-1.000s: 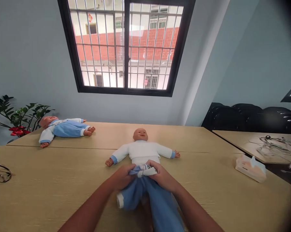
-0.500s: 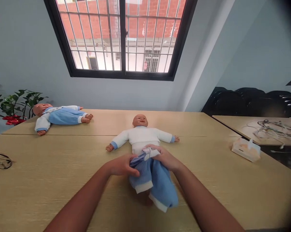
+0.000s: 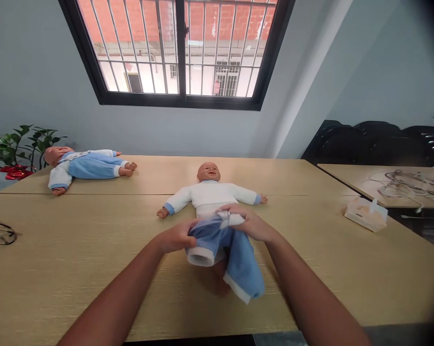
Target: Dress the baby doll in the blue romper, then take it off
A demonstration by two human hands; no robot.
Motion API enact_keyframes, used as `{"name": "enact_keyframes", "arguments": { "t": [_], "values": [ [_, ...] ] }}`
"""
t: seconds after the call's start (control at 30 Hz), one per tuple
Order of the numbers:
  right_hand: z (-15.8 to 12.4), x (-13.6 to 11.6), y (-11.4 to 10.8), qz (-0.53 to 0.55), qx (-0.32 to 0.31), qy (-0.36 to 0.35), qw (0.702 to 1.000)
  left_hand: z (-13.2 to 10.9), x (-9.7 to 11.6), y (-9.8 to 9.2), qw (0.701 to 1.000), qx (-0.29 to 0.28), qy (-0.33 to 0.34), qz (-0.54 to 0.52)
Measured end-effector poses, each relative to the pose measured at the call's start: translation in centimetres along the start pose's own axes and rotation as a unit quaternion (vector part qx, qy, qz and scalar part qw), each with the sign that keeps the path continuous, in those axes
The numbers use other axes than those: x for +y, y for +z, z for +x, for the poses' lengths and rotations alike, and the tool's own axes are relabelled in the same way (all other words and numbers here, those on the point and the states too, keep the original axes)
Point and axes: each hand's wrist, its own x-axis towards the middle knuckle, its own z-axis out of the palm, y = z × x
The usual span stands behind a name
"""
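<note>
- Since 1 s ago, both hands slid the blue pants (image 3: 234, 262) a bit down the doll (image 3: 209, 194); the camera tipped down too, so less window shows.
- Pants sit bunched at the doll's waist, mid table, just in front of the person. One leg hangs long toward the person, the other is scrunched w/ its white cuff open.
- Left hand (image 3: 175, 238) is closed on the pants' left side, by the scrunched leg.
- Right hand (image 3: 249, 225) is closed on the white waistband, on the right side.
- Doll lies on its back, head far, feet near. Its long way runs straight from the person to the window. Hands grip each side of it, abt the same nearness.
- Further out: 2nd doll (image 3: 83, 166) far left on the table (image 3: 76, 250), glasses (image 3: 0, 235) at left edge, plant (image 3: 22, 149) behind, tissue box (image 3: 366, 215) at right, cables (image 3: 407, 182) on the next table.
</note>
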Motion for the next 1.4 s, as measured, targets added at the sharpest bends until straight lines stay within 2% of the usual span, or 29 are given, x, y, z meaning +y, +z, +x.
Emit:
{"name": "enact_keyframes", "arguments": {
  "t": [0.07,0.13,0.27,0.33,0.37,0.43,0.47,0.53,0.6,0.63,0.67,0.73,0.83,0.9,0.97,1.1,1.17,1.23,1.27,1.33,1.4],
  "values": [
    [-0.2,0.2,-0.3,0.057,-0.005,0.004,0.998,-0.2,0.9,0.4,0.994,-0.049,-0.014,0.095],
    [-0.5,0.1,-0.3,0.102,-0.044,0.031,0.993,-0.3,1.5,0.7,0.985,-0.061,-0.037,0.157],
    [-1.2,-1.2,0.2,0.062,-0.196,0.111,0.972,-0.3,1.1,0.8,0.986,-0.030,-0.041,0.161],
    [-1.7,-1.8,0.4,0.032,-0.242,0.131,0.961,-0.2,0.8,1.1,0.989,-0.020,-0.041,0.141],
    [-1.9,-2.0,0.4,0.029,-0.239,0.129,0.962,-0.2,0.6,1.4,0.991,-0.021,-0.037,0.130],
    [-2.2,-2.2,0.5,0.039,-0.193,0.100,0.975,-0.1,0.5,2.6,0.992,-0.034,-0.018,0.120],
    [-2.3,-2.2,0.5,0.045,-0.147,0.069,0.986,-0.1,0.5,3.4,0.991,-0.043,-0.005,0.127],
    [-2.1,-2.0,0.7,0.033,-0.005,-0.022,0.999,0.1,0.5,5.1,0.983,-0.068,0.018,0.168],
    [-1.7,-1.9,1.3,-0.009,0.129,-0.105,0.986,0.2,0.5,6.9,0.964,-0.099,0.039,0.243],
    [-1.5,-1.9,1.7,-0.043,0.162,-0.117,0.979,0.1,0.4,7.6,0.950,-0.114,0.057,0.285],
    [-1.2,-1.9,2.2,-0.089,0.164,-0.102,0.977,0.1,0.2,8.3,0.934,-0.127,0.079,0.324],
    [-0.8,-1.9,3.3,-0.199,0.104,-0.005,0.974,0.0,-0.1,9.3,0.906,-0.146,0.121,0.379],
    [-0.8,-1.5,4.9,-0.336,0.019,0.141,0.931,-0.3,-0.7,10.0,0.886,-0.160,0.143,0.411],
    [-1.0,-1.2,5.6,-0.372,-0.008,0.173,0.912,-0.3,-0.9,10.0,0.871,-0.162,0.140,0.443],
    [-1.2,-0.9,6.0,-0.369,-0.020,0.176,0.913,-0.2,-1.1,10.0,0.845,-0.173,0.152,0.483],
    [-0.7,0.0,6.4,-0.264,-0.006,0.190,0.945,0.3,-1.4,10.0,0.793,-0.185,0.223,0.536],
    [-0.1,0.7,6.4,-0.174,0.036,0.186,0.966,0.4,-1.6,9.9,0.778,-0.176,0.253,0.548],
    [0.5,1.3,6.4,-0.047,0.105,0.173,0.978,0.3,-1.7,9.5,0.772,-0.163,0.277,0.549],
    [0.8,1.6,6.3,0.028,0.145,0.165,0.975,0.2,-1.8,9.2,0.771,-0.153,0.289,0.546],
    [1.3,1.8,6.0,0.168,0.213,0.151,0.951,-0.3,-2.2,8.3,0.771,-0.125,0.310,0.542],
    [1.5,1.7,5.8,0.268,0.248,0.140,0.921,-0.8,-2.7,7.0,0.774,-0.093,0.323,0.536]
  ]
}}
